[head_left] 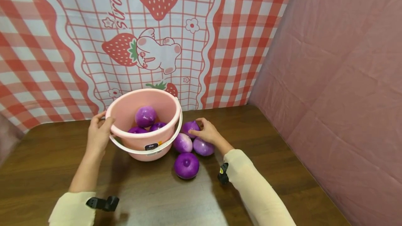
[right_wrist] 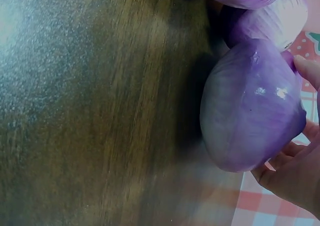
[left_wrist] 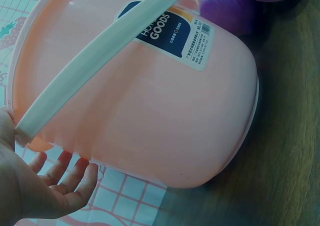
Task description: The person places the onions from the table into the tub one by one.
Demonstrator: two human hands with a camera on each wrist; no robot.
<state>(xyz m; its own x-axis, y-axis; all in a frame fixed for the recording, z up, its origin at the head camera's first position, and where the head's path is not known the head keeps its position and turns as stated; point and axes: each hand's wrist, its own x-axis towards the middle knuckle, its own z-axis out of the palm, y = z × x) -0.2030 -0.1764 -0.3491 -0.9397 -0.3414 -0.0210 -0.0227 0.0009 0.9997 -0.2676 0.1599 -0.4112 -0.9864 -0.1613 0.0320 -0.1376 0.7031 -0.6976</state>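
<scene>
A pink bucket with a white handle stands on the table, several purple onions inside, one light purple onion on top. My left hand grips its rim at the left, thumb over the edge; in the left wrist view the fingers curl beside the outer wall. Right of the bucket, my right hand holds a purple onion between thumb and fingers. Close by lie a pale-streaked onion, a light purple onion and a dark purple onion. The right wrist view mostly hides the held onion.
The brown wooden table spreads around the bucket. Behind it hangs a red-and-white checked cloth with strawberries. A pink cloth hangs along the right side. Each sleeve carries a black strap.
</scene>
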